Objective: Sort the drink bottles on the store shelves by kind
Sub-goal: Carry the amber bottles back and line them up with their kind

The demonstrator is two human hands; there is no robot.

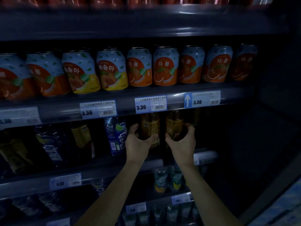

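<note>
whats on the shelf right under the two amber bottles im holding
Under the two amber drink bottles, clear bottles with green and yellow labels stand side by side. The right forearm covers anything further right, and the darkness hides what stands behind them.

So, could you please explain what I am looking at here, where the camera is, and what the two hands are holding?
There is no machine here: one camera worn on a person's head looks forward and down at their own bare hands in a dim store. The left hand grips one amber-brown bottle and the right hand grips a second bottle like it, both upright at the middle shelf. A blue bottle stands just left of them. On the shelf above is a row of fruit juice cans, with price tags along its edge. The bottles lower down are too dark to identify.
</note>
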